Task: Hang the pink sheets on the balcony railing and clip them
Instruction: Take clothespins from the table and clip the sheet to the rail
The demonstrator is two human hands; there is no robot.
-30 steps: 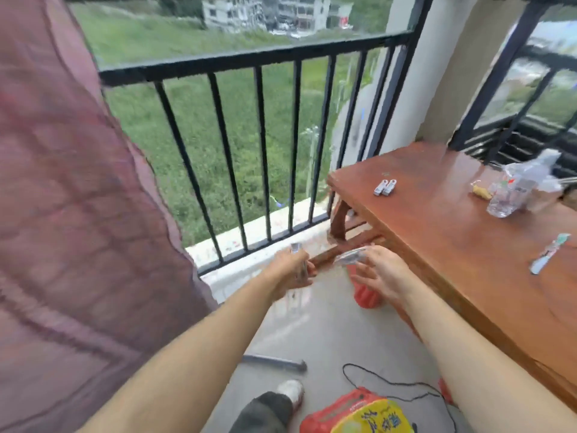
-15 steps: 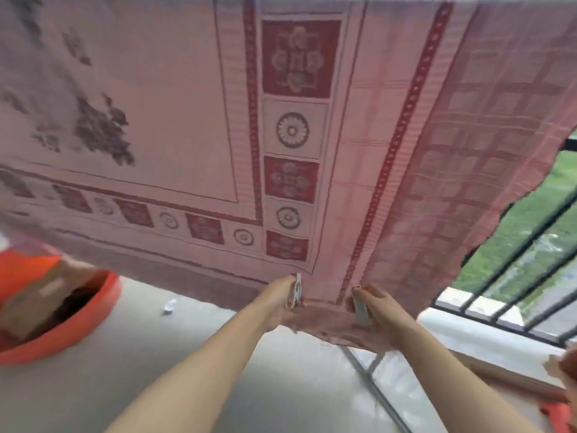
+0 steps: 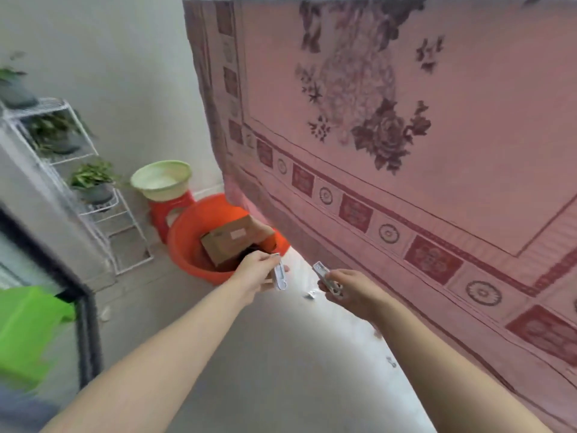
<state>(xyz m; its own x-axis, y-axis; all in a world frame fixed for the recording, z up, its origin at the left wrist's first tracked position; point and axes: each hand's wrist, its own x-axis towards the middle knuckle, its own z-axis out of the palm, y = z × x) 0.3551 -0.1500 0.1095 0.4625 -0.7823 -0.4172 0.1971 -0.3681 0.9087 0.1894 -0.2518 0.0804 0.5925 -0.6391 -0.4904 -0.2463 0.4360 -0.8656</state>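
A large pink cotton sheet with dark floral print and a red patterned border point(image 3: 406, 157) hung from its top edge at the top of the view and filled the right half of it, its lower hem sloping down to the right. The railing itself was not visible behind the cloth.

The left hand point(image 3: 254, 271) was closed around a white plastic clothes peg point(image 3: 279, 273), held roughly upright between thumb and fingers. The right hand point(image 3: 351, 290) gripped a second white plastic clothes peg point(image 3: 326, 276), tilted with its tip pointing up and to the left. The two hands were near each other, apart, in front of the sheet's lower border; neither peg touched the fabric.

A small white fragment point(image 3: 310, 295) lay on the pale grey floor point(image 3: 281, 370) just below the right hand; it could not be identified.

Behind the left hand stood a round orange plastic basin point(image 3: 190, 242) containing a brown cardboard box point(image 3: 231, 242). Beyond it, a pale green plastic bowl point(image 3: 160, 179) rested on a red plastic stool point(image 3: 167, 210). A white wire plant rack point(image 3: 103, 214) with potted greenery stood against the wall at left.
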